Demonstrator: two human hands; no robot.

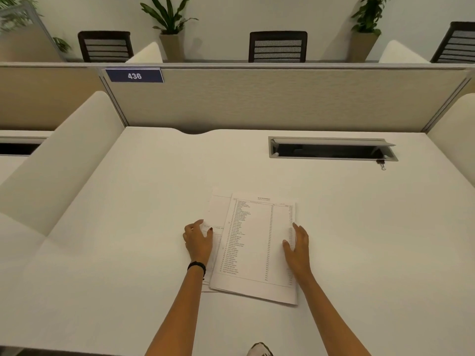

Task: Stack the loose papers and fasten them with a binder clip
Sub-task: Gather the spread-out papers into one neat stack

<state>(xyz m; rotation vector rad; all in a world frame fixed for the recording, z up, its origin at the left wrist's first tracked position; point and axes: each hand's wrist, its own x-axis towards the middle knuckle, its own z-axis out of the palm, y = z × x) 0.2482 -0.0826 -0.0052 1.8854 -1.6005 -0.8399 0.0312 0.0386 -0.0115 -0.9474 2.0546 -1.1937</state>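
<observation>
papers point(257, 242) mid-desk point(128, 227), askew, lower sheet poking out left; left hand point(198, 240) spread flat on it, right hand point(297, 245) flat along right edge, neither gripping; sheets likely light, floppy, slippery, best squared by long edges; binder clip point(381, 164) well apart, far right

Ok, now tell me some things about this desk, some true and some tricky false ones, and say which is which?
1. Both hands touch the papers. True: the left hand rests on their left side, the right hand on their right edge.
2. The binder clip is clamped on the papers. False: it sits far off, by the right corner of the cable slot.
3. The blue sign reads 436. True.
4. The papers form a neat, squared stack. False: a lower sheet sticks out on the left.
</observation>
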